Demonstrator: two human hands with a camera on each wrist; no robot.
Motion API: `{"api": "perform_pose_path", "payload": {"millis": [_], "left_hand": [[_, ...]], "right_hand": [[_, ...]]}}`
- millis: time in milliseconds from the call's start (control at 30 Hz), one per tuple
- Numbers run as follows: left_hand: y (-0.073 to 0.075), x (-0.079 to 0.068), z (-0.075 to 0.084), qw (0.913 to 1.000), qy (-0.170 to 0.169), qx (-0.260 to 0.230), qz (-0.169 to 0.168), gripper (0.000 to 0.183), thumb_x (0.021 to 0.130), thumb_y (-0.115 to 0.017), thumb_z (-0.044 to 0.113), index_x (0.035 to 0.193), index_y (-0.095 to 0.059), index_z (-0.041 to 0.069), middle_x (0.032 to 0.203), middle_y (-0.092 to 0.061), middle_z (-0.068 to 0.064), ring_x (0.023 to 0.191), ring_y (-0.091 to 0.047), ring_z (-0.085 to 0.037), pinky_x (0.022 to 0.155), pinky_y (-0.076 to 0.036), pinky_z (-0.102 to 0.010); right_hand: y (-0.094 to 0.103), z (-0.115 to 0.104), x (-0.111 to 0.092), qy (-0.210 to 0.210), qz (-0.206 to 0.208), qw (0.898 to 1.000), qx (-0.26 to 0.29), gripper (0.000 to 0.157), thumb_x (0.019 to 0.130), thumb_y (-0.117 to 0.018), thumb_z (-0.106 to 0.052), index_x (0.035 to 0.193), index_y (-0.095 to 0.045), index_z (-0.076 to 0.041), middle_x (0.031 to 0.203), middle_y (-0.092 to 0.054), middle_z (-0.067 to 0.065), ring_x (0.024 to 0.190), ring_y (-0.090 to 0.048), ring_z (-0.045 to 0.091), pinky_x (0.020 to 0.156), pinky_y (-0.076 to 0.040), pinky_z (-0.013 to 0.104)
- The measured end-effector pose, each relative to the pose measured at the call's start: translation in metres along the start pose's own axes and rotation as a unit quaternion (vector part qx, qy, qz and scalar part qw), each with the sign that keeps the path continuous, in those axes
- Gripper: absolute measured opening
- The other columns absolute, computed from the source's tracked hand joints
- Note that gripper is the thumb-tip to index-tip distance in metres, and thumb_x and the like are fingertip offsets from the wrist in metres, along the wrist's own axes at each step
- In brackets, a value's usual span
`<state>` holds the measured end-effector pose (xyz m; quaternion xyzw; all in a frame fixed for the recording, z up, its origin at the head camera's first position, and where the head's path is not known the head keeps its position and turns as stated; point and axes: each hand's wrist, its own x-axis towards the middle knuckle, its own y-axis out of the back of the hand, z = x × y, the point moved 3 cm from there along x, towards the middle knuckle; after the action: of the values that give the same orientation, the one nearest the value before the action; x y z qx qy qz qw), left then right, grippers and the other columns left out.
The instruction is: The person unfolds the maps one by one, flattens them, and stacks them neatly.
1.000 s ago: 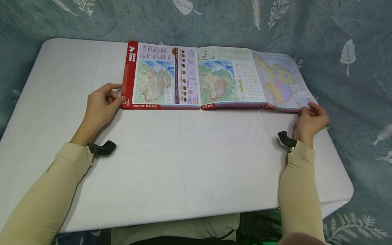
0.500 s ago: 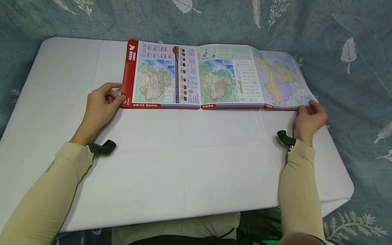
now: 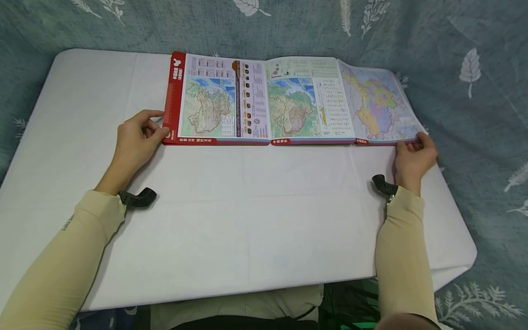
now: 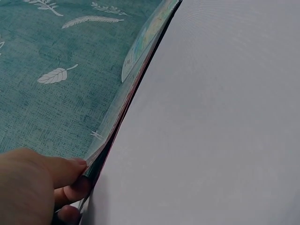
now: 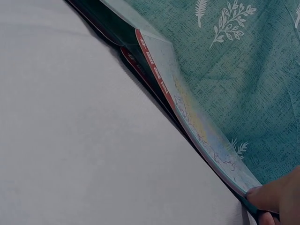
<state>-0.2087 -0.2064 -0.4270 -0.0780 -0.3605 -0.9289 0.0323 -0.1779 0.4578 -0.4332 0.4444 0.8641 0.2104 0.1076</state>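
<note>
A folded map (image 3: 210, 110) lies part-way unfolded along the far side of the table, three printed panels showing side by side. Its red left edge carries white lettering. My left hand (image 3: 137, 140) pinches the near left corner between thumb and fingers; the left wrist view shows the thumb on top of the sheet (image 4: 117, 117). At the other end my right hand (image 3: 415, 158) pinches the near right corner of the colourful right panel (image 3: 377, 105). In the right wrist view that panel (image 5: 206, 136) bends upward, with a dark gap between the layers below it.
A white cloth covers the table (image 3: 247, 220), with its right edge close beside my right hand. Behind the table hangs a green curtain (image 3: 305, 27) with white leaf prints. A dark wrist device (image 3: 140, 198) sits at the left cuff and another (image 3: 384, 185) at the right.
My right hand has shifted slightly left and away from me, still holding the map's right corner, and the right panel's near edge has straightened. The left hand keeps its pinch, nearly unmoved.
</note>
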Motion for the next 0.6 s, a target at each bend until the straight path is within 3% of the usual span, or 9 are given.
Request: {"api": "perform_pose_path", "payload": {"millis": [400, 600], "left_hand": [[-0.0007, 0.0015, -0.0021, 0.9999, -0.007, -0.01, 0.006, 0.041, 0.101, -0.07, 0.022, 0.139, -0.067, 0.008, 0.092, -0.067, -0.013, 0.076, -0.049, -0.019, 0.063, -0.035, -0.02], [0.0007, 0.0001, -0.0038, 0.9996, -0.01, -0.017, 0.021, 0.039, 0.1, -0.07, 0.026, 0.136, -0.068, 0.009, 0.093, -0.066, -0.011, 0.078, -0.049, -0.017, 0.064, -0.036, -0.019]], "right_hand": [[0.0014, 0.0015, -0.0052, 0.037, 0.035, 0.995, -0.084, 0.056, 0.097, -0.071, -0.012, 0.151, -0.055, -0.014, 0.137, -0.055, 0.0, 0.115, -0.049, 0.003, 0.099, -0.039, 0.016], [0.002, 0.0006, -0.008, 0.067, 0.056, 0.992, -0.096, 0.058, 0.096, -0.07, -0.023, 0.15, -0.052, -0.011, 0.151, -0.047, 0.009, 0.136, -0.044, 0.014, 0.116, -0.03, 0.021]]}}
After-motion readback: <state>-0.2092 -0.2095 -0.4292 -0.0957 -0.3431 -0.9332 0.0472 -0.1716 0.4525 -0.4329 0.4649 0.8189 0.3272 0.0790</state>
